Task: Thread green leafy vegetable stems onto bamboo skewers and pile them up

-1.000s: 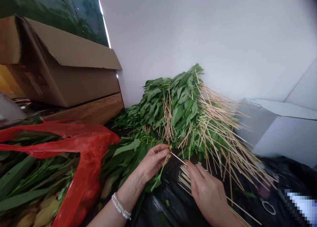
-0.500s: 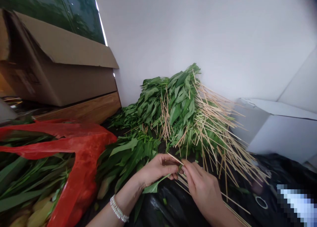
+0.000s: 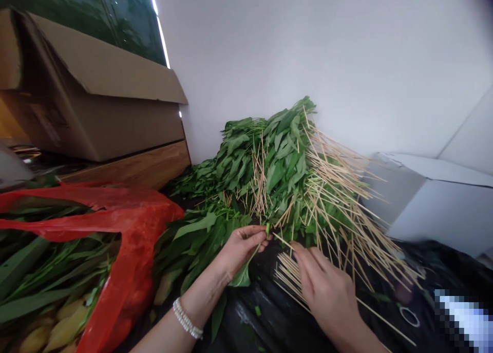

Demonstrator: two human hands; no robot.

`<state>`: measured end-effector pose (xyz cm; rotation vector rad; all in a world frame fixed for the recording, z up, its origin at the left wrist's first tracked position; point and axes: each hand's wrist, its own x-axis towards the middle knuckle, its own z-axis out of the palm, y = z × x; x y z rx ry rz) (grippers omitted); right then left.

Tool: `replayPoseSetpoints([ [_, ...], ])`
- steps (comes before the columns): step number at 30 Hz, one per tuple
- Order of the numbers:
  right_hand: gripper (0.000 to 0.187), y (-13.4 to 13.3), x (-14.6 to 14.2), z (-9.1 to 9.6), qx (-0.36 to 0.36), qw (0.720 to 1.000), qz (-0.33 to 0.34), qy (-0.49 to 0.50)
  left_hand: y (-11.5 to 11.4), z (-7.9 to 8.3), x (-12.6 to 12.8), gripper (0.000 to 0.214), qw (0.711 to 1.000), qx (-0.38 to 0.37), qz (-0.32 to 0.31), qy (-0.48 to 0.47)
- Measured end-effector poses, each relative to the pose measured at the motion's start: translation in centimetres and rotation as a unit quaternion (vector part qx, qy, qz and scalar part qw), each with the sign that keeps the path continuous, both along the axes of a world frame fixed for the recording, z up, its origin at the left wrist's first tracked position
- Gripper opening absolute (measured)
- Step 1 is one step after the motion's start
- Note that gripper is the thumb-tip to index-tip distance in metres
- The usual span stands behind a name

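My left hand (image 3: 238, 254) pinches a leafy green stem; its short green end pokes up at the fingertips and its leaf (image 3: 242, 276) hangs below the palm. In my right hand (image 3: 328, 287) is a thin wooden skewer (image 3: 282, 239), its tip pointing left toward the stem, a small gap between them. Under the right hand lie several loose skewers (image 3: 288, 277) on black plastic sheeting (image 3: 246, 322). Beyond both hands is a heap of leafy greens (image 3: 283, 163) with many skewers (image 3: 346, 199) sticking out to the right. Loose leafy stems (image 3: 202, 240) lie left of my left hand.
A red plastic bag (image 3: 134, 260) at left stands open around long leaves and yellowish pieces (image 3: 63, 324). Behind it, a cardboard box (image 3: 115, 127) rests on a wooden surface. At right are a white box (image 3: 442, 209) and a small white ring (image 3: 409, 316). A white wall closes the back.
My hands have moved apart. The skewer in my right hand has shifted to the right, away from my left fingers, and the green stem end now shows upright there.
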<state>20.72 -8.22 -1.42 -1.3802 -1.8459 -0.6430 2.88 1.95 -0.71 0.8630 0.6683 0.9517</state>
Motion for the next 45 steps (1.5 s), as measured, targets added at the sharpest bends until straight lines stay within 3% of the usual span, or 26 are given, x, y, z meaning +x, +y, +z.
replayPoseSetpoints([
  [7, 0.036, -0.34, -0.42, -0.89, -0.03, 0.999, -0.01, -0.044, -0.3, -0.04, 0.1, 0.036, 1.0, -0.003, 0.009, 0.006],
  [17, 0.036, -0.27, -0.47, -0.76, -0.035, 0.996, -0.052, -0.063, -0.46, 0.07, 0.14, 0.038, 0.999, 0.015, 0.006, 0.031],
  [36, 0.037, -0.33, -0.52, -0.91, -0.062, 0.994, -0.065, -0.068, -0.58, 0.01, 0.27, 0.034, 0.999, 0.028, 0.01, 0.045],
  [45, 0.038, -0.23, -0.79, -1.17, -0.054, 0.997, -0.036, -0.043, -0.77, 0.03, 0.26, 0.035, 0.998, 0.042, -0.002, 0.052],
])
